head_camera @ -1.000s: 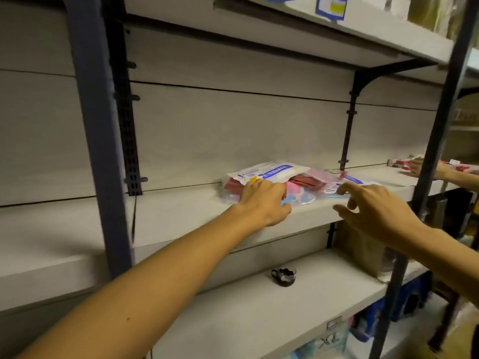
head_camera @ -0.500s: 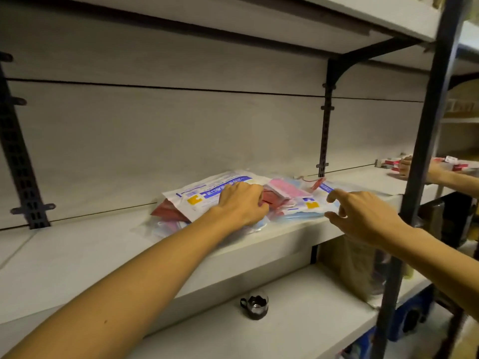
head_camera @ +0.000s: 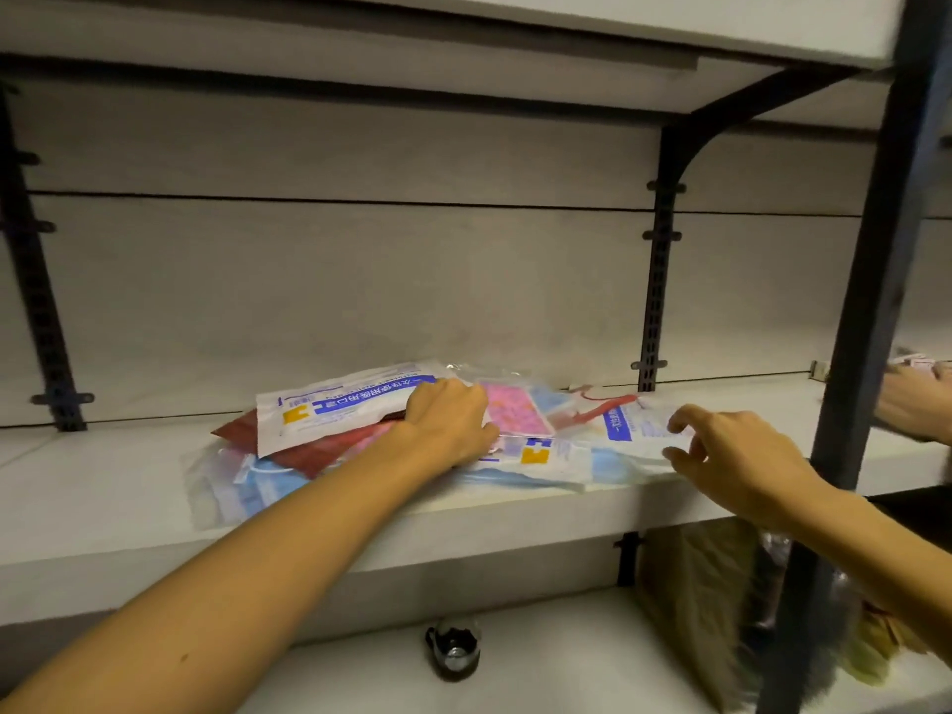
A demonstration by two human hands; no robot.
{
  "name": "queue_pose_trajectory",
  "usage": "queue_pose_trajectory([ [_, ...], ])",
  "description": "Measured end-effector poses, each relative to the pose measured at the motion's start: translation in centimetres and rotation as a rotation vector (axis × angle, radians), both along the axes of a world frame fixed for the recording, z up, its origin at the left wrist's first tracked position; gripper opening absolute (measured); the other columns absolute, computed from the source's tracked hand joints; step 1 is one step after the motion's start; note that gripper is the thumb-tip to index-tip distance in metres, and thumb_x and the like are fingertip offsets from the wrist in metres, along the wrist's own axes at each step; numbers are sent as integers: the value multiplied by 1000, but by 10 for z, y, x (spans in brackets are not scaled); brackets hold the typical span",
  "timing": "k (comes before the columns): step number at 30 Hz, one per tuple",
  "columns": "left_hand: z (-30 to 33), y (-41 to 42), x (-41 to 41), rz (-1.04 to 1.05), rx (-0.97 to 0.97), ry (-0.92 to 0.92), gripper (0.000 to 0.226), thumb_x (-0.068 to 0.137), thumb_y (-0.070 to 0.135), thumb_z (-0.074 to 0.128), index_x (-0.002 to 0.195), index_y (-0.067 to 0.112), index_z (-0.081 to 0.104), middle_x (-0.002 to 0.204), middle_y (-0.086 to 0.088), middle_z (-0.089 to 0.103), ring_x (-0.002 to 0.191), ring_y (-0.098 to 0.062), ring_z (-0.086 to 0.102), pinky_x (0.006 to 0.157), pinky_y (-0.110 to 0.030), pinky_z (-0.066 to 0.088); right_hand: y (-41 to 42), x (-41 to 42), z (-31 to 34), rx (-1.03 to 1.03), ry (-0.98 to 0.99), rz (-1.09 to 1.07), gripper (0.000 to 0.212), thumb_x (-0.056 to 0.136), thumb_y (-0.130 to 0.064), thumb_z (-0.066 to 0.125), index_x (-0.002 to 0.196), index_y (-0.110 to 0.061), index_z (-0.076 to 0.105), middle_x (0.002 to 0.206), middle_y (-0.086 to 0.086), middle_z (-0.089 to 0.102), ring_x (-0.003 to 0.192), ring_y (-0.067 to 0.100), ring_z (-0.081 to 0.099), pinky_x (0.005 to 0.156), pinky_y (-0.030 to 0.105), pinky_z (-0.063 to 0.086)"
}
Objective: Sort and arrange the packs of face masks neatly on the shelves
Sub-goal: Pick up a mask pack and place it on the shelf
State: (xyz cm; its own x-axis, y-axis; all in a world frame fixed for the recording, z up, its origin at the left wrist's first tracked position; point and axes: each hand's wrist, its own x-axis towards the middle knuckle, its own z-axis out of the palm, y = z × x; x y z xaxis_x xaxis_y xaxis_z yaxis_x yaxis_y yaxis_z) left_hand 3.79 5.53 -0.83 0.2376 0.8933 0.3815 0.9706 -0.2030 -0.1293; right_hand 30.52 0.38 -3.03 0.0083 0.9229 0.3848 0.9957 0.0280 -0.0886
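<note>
Because the packs of face masks (head_camera: 412,435) lie in a loose, overlapping heap near the front edge of the middle shelf (head_camera: 103,507), the likeliest slip from here is a slick plastic pack sliding off the edge, since several of them are clear film and lie on one another at odd angles. A white pack with blue print (head_camera: 340,404) lies on top at the left, over a dark red pack (head_camera: 309,456); a pink patterned pack (head_camera: 510,414) lies in the middle, and pale blue masks in clear bags spread out underneath toward the front. The left hand (head_camera: 448,425) rests on the heap with its fingers curled over the edge of the white pack; whether it truly grips that pack or only presses on it I cannot tell. The right hand (head_camera: 721,450) is at the right end of the heap, fingers spread and loosely bent, with the thumb and forefinger closing on the edge of another white pack (head_camera: 639,425), touching it at most. If both hands pull at once the heap could fan out further. On the shelf below stand a small dark cup (head_camera: 453,651) and a brown bag (head_camera: 695,600). Another person's hand (head_camera: 912,409) shows at the far right.
</note>
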Motion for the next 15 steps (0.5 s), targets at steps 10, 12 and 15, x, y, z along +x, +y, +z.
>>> queue_pose_trajectory([
  [10,-7,18,42,323,-63,-58,51,95,53,38,119,12,57,121,-12,59,112,-31,54,86,-35,40,42,38,-12,22,93,165,34,94,-41,54,124,-26,51,116,0,66,92,17,63,81,33,56],
  [12,-7,25,47,360,-93,-103,53,94,54,42,123,12,54,125,-12,57,115,-32,52,88,-35,42,55,44,-11,32,142,176,32,94,-40,54,122,-25,53,114,2,67,91,17,63,81,34,56],
  [15,-10,35,51,387,-101,-240,45,92,47,50,122,13,51,126,-11,56,115,-31,53,86,-34,43,78,46,-12,32,195,178,28,94,-39,54,118,-23,55,112,2,68,88,16,62,76,30,54],
])
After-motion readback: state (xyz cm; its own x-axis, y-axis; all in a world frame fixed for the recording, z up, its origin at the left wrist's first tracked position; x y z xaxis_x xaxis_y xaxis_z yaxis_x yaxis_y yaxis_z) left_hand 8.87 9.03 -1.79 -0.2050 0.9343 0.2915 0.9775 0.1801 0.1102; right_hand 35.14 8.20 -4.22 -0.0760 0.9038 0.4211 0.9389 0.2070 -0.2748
